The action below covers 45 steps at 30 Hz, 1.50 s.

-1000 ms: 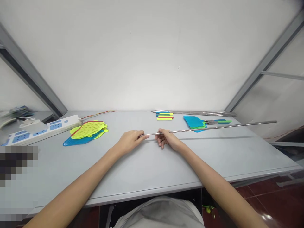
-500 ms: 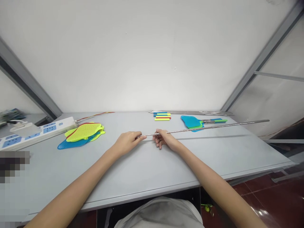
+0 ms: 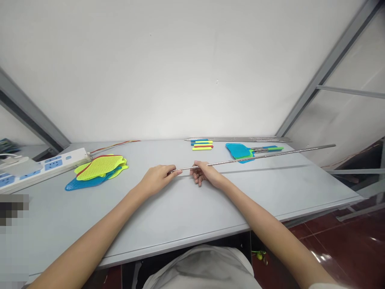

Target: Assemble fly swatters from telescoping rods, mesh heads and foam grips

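Observation:
A long thin metal telescopic rod (image 3: 264, 155) runs through both hands and stretches far to the right, slanting slightly upward above the table. My left hand (image 3: 159, 176) pinches its thin left end between thumb and fingers. A short way along, my right hand (image 3: 206, 173) grips the rod between thumb and index finger, the other fingers loosely curled. Behind the rod lie fly swatters with a blue head (image 3: 240, 150) and metal shafts. Several coloured handle sleeves (image 3: 202, 148), blue, yellow and red, are lined up near the back edge.
Yellow, red and blue swatter heads (image 3: 102, 167) are piled at the left, beside a white power strip (image 3: 80, 156). More metal rods (image 3: 255, 139) lie along the wall. The grey table (image 3: 180, 212) ends at a front edge close to my body.
The view has shifted a little, so everything on the table sits slightly further left. Both hands keep the same grip on the rod.

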### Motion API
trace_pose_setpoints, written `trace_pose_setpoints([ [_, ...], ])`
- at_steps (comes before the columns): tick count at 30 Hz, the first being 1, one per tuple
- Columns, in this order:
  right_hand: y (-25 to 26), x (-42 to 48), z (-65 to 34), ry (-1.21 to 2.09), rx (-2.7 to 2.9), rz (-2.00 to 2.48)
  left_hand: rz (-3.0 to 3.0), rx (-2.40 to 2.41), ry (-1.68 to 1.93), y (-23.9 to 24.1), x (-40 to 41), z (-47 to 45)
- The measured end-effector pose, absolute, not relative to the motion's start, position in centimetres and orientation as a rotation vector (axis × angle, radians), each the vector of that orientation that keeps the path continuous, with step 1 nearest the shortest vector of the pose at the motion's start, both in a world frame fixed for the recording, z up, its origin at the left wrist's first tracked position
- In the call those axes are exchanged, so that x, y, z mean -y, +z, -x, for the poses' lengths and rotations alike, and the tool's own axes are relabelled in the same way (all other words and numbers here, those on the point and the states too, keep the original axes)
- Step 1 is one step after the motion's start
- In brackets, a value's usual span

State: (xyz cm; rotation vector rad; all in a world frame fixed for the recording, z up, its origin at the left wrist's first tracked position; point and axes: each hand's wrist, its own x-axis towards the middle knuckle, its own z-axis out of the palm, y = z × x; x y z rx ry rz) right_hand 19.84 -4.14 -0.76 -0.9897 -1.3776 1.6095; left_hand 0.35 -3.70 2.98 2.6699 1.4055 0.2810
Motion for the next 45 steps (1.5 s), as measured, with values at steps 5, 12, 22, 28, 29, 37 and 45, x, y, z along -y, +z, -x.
trace_pose_setpoints([
  [5,-0.8,4.1,-19.8,1.607,1.388,0.976,-2.671,-1.401,0.285,3.0,3.7,-0.3],
  [12,-0.4,4.5,-19.9,1.627,1.434,0.921,-2.737,-1.371,0.249,3.1,3.9,-0.3],
  [22,-0.5,5.2,-19.6,1.656,1.454,0.783,-2.930,-1.395,0.189,3.3,4.5,-0.3],
  [28,-0.4,5.2,-19.5,1.675,1.462,0.760,-2.941,-1.430,0.157,3.4,4.8,-0.4],
  [29,-0.4,5.2,-19.5,1.678,1.464,0.759,-2.942,-1.427,0.160,3.4,4.8,-0.4],
  [37,-0.5,5.1,-19.5,1.673,1.479,0.768,-2.927,-1.430,0.187,3.2,4.9,-0.4],
  [45,-0.4,4.9,-19.7,1.615,1.492,0.809,-2.882,-1.419,0.194,3.3,4.9,-0.5],
])
